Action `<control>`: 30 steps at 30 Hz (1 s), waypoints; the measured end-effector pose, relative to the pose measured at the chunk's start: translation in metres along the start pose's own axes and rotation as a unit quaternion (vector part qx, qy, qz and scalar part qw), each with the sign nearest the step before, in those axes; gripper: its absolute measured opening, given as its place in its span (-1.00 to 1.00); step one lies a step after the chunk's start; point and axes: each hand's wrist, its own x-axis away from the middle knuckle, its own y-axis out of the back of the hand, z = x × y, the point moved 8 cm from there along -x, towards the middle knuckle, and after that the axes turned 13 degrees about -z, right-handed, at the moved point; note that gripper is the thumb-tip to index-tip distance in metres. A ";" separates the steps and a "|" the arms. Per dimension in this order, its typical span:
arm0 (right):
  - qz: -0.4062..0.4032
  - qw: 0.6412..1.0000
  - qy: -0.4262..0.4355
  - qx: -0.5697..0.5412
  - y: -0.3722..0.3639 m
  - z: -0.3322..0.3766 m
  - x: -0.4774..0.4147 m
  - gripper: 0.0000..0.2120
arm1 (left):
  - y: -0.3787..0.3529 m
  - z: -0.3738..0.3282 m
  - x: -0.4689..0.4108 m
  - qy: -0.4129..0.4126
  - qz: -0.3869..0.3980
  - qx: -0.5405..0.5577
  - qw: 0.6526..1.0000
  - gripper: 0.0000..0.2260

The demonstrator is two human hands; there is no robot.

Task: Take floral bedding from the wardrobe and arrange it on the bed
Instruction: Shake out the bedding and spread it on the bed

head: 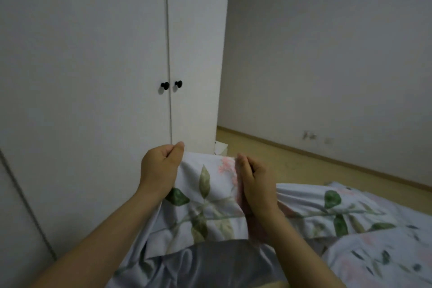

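The floral bedding (210, 203) is pale blue-white with green leaves and pink flowers. I hold its top edge up in front of me. My left hand (160, 167) pinches one corner of that edge, and my right hand (253, 182) grips the edge a short way to the right. The cloth hangs down between my arms, and more of it spreads to the lower right (364, 229). A plain grey part of the fabric (222, 262) shows at the bottom. The white wardrobe (105, 65) stands straight ahead with both doors shut.
Two black knobs (171, 84) sit where the wardrobe doors meet. A wooden floor (292, 166) runs to the right, bounded by white walls and a skirting board. A small white object (221, 147) lies on the floor by the wardrobe's right corner.
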 end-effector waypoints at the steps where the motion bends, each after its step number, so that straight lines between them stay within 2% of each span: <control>1: -0.008 1.000 -0.008 0.000 0.003 -0.004 -0.013 -0.61 | -0.017 0.000 -0.009 0.000 0.009 0.013 1.000 -0.53; 6: -0.098 0.995 -0.024 0.022 0.013 -0.030 -0.092 -0.57 | -0.112 0.001 -0.062 -0.021 0.070 0.067 0.995 -0.53; 14: -0.179 0.982 -0.011 0.057 0.019 -0.078 -0.183 -0.57 | -0.238 0.014 -0.107 -0.042 0.121 0.106 0.986 -0.56; 21: -0.256 0.965 0.008 0.061 0.029 -0.130 -0.284 -0.51 | -0.366 0.020 -0.131 -0.059 0.206 0.096 0.972 -0.63; 25: -0.267 0.960 0.017 0.077 0.032 -0.173 -0.352 -0.52 | -0.451 0.043 -0.129 -0.071 0.280 0.054 0.956 -0.52; 30: -0.255 0.962 0.044 0.093 0.031 -0.223 -0.431 -0.54 | -0.542 0.047 -0.167 -0.019 0.235 0.117 0.965 -0.51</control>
